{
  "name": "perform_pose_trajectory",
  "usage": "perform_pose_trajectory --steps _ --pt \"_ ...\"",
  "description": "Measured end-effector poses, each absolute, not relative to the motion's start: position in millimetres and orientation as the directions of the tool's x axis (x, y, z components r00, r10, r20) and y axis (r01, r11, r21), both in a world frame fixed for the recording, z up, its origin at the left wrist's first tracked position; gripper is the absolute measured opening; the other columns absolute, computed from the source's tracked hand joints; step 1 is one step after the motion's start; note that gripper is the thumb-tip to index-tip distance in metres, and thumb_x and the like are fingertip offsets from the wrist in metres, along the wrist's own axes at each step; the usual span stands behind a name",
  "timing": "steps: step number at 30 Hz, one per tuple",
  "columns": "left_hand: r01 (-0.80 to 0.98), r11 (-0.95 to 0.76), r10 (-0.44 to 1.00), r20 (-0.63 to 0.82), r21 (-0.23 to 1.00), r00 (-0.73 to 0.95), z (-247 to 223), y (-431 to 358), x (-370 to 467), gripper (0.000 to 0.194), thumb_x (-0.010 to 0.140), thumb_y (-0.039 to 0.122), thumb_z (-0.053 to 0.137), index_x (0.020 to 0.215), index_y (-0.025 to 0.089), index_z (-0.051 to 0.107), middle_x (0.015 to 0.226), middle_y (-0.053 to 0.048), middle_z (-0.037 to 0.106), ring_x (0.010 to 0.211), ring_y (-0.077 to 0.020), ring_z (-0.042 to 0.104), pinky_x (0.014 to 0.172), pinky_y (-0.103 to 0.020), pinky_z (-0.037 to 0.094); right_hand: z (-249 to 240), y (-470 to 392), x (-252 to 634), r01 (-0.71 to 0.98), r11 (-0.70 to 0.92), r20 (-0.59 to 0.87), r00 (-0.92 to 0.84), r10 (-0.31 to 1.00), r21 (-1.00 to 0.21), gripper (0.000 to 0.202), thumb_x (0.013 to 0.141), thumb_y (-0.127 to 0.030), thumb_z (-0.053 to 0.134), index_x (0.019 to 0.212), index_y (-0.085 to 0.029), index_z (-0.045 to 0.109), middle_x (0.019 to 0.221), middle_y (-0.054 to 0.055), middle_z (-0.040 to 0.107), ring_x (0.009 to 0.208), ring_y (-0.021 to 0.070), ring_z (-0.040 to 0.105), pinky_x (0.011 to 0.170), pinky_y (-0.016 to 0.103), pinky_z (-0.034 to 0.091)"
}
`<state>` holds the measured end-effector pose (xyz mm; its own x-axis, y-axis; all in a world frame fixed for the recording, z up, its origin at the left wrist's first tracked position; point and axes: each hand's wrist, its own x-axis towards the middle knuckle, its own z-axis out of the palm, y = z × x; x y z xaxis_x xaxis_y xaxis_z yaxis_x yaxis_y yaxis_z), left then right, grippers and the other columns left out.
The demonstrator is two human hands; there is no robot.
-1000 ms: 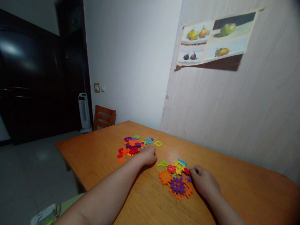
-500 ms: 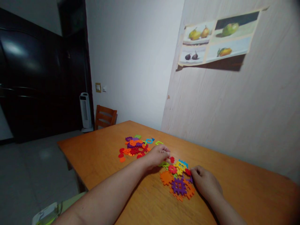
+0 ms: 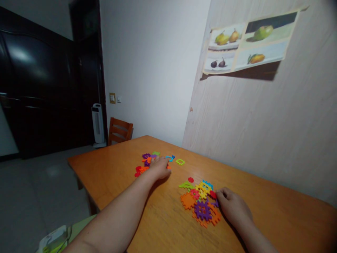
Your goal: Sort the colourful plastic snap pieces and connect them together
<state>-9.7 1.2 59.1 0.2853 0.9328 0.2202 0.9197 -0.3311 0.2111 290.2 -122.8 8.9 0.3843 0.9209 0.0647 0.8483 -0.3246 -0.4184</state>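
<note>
On the wooden table (image 3: 118, 175), seen from the head camera, the left hand (image 3: 159, 168) lies palm down over a loose pile (image 3: 144, 165) of flat plastic pieces, hiding most of it; only purple, orange, red and green edges show to its left. Whether the fingers grip a piece cannot be told. Just beyond the fingertips lie a blue piece (image 3: 170, 157) and a green square frame (image 3: 180, 162), both open outlines. The hands are well apart. The right hand (image 3: 231, 207), curled, touches the right edge of a joined cluster (image 3: 201, 203), its fingertips against a red piece (image 3: 212, 194); no clamping is clear. This cluster lies flat, its long axis running from far to near, made of notched, gear-like squares in orange, purple, yellow and green. A small red disc (image 3: 191, 180) sits just beyond it. Both forearms are cut off at the bottom edge. Behind the table stands a chair (image 3: 119, 130), partly hidden.
</note>
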Motion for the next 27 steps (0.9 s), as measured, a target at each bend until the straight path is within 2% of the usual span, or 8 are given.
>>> perform_pose_trajectory --steps 3,7,13,18,27 --pt "0.930 -0.344 0.931 0.176 0.131 0.319 56 -2 -7 0.030 0.081 0.041 0.061 0.102 0.021 0.071 0.123 -0.015 0.065 0.120 -0.0365 0.052 0.100 -0.051 0.039 9 -123 290 0.849 -0.330 0.059 0.387 0.920 -0.413 0.042 0.092 -0.054 0.037 0.084 -0.028 0.068 0.089 0.006 0.075 0.086 0.0237 0.068 0.064 0.028 0.040" --pt "0.922 -0.373 0.921 0.159 0.102 0.355 50 0 -3 0.027 0.086 0.036 0.056 0.101 0.021 0.072 0.124 -0.017 0.064 0.119 -0.0362 0.052 0.098 -0.052 0.039 7 -122 291 0.854 -0.313 0.069 0.373 0.925 -0.415 0.040 0.092 -0.053 0.037 0.083 -0.028 0.067 0.090 0.006 0.075 0.085 0.0228 0.068 0.064 0.028 0.040" --pt "0.920 -0.379 0.916 0.181 0.100 0.357 48 3 2 0.023 0.087 0.027 0.053 0.098 0.019 0.073 0.121 -0.017 0.065 0.121 -0.0346 0.050 0.100 -0.050 0.037 7 -122 291 0.851 -0.323 0.072 0.384 0.920 -0.415 0.041 0.092 -0.054 0.037 0.084 -0.028 0.067 0.088 0.006 0.075 0.085 0.0236 0.068 0.063 0.028 0.039" --pt "0.915 -0.392 0.908 0.200 0.090 0.369 48 -1 4 0.025 0.085 0.032 0.053 0.095 0.018 0.073 0.120 -0.019 0.065 0.118 -0.0359 0.051 0.097 -0.051 0.038 6 -120 293 0.859 -0.316 0.068 0.372 0.926 -0.402 0.041 0.093 -0.052 0.036 0.082 -0.027 0.066 0.088 0.006 0.074 0.084 0.0229 0.067 0.063 0.028 0.038" --pt "0.907 -0.398 0.914 0.147 0.139 0.379 53 -7 4 0.025 0.079 0.032 0.056 0.092 0.017 0.070 0.121 -0.019 0.063 0.120 -0.0370 0.051 0.099 -0.052 0.038 7 -121 291 0.851 -0.335 0.060 0.390 0.919 -0.403 0.039 0.092 -0.053 0.037 0.081 -0.028 0.065 0.087 0.005 0.074 0.081 0.0221 0.066 0.061 0.027 0.037"
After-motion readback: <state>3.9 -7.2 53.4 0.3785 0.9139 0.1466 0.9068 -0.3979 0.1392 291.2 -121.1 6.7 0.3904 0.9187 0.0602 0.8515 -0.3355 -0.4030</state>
